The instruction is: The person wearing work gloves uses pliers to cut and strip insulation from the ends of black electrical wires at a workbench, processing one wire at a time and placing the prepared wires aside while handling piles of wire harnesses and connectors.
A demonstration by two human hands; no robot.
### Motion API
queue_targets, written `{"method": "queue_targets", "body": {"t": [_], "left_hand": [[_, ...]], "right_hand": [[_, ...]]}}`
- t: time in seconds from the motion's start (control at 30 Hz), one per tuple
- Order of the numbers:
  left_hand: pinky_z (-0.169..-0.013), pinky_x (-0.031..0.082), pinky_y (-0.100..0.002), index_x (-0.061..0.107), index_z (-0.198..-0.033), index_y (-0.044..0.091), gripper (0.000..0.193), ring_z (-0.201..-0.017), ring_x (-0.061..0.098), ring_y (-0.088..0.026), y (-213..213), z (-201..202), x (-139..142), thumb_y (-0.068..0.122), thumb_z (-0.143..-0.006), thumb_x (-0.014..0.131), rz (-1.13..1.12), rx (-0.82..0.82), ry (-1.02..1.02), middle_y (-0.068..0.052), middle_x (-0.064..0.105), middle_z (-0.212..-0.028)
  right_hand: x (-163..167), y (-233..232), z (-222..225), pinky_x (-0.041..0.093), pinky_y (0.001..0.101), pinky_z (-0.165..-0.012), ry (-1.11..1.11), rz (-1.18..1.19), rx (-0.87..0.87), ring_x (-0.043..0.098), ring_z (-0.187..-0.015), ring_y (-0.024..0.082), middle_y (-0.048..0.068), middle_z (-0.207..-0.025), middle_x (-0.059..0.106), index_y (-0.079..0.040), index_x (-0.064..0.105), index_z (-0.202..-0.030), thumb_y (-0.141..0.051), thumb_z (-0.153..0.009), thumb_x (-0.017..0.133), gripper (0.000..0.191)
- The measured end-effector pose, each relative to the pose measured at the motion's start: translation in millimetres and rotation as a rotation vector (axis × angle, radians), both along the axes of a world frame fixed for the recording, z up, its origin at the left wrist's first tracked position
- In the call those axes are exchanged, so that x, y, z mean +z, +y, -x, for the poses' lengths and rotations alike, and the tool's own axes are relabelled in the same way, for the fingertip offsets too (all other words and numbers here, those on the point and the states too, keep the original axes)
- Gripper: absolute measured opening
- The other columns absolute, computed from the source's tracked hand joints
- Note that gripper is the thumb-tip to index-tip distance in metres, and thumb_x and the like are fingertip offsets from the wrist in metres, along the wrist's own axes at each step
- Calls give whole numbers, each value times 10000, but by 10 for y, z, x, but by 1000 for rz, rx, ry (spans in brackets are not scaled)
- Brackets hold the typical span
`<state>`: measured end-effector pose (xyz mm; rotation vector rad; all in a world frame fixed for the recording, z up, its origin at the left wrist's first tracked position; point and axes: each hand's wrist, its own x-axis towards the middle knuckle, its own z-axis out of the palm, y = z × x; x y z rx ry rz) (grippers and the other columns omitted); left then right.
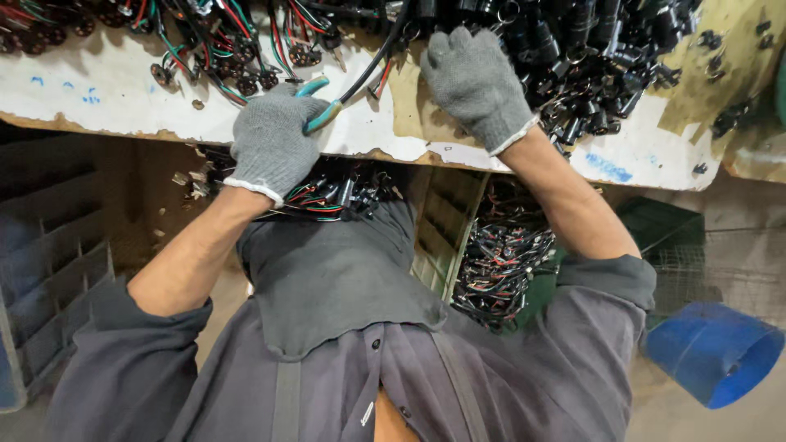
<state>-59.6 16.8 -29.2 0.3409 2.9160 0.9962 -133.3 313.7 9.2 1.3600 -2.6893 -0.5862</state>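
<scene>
Roughly mid-bench: person stood at worn white bench top (106, 90), both hands in grey knit gloves. Left hand (270, 143) was closed round the teal-handled pliers (321, 111). Handles stuck out betw. thumb and fingers, and the tool's nose was hidden behind the glove. A black cable (378, 51) ran from the top edge down to the pliers, lying across the bench approx. betw. the two hands. Right hand (475, 82) was laid knuckles-up at the edge of the pile of black connectors (589, 57), fingers curled into it. Couldn't tell whether it pinched anything, as the palm side was out of view. Red/green/black wire looms (221, 41) were spread over the bench to the left of the pliers. More looms (499, 262) hung in a bundle under the bench, near the right forearm. Blue tub (716, 352) was on the floor to the right, grey crate (49, 270) to the left. Judgement: cable looked light and limp, so it would likely sag if held far from the end. Best taken close to the plug end, w/ pliers on the wire itself. Connectors were prob. hard plastic, small, and apt to snag each other in the pile. Gloves would dull the feel on thin wire.
</scene>
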Motion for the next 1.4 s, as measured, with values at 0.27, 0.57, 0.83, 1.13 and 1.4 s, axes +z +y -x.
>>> {"method": "queue_targets", "body": {"t": [0.27,0.57,0.83,1.13,1.4], "left_hand": [[-706,514,-536,781,-1098,120,215,-785,669,-420,-170,35,-44,236,-928,717,85,-63,-136,-213,670,-881],[-658,529,-521,738,-1197,103,347,-829,671,-415,20,-182,61,66,-858,674,172,-96,-42,-230,643,-919],[-652,535,-528,714,-1149,123,346,-830,668,-417,145,-156,97,38,-817,672,224,-16,-118,-224,629,-943],[-663,546,-436,723,-1189,86,281,-731,678,-276,-68,32,640,76,-912,675,-238,-1,-323,-131,718,-887],[-721,566,-254,730,-1272,41,342,-793,670,-48,-17,-249,1079,79,-933,737,-864,3,-502,-52,762,-945]], "right_hand": [[124,-197,-107,437,518,-1077,-34,1306,-191,643,-966,245,95,-1008,621,-44,523,-1130,-318,-966,731,381],[-228,-492,-499,466,333,-679,208,1441,-296,530,-820,198,52,-909,565,-122,525,-1099,-181,-1027,626,138],[-5,-756,-392,546,425,-849,-286,1321,-172,654,-993,312,162,-1035,667,57,417,-1265,15,-803,822,616],[-84,-544,-746,541,298,-695,-344,1380,-367,654,-774,202,57,-907,650,-71,563,-1158,-131,-888,893,430],[-39,-587,-984,506,422,-713,-453,1147,-148,650,-768,316,104,-877,638,-49,617,-1061,-665,-748,841,727]]}}
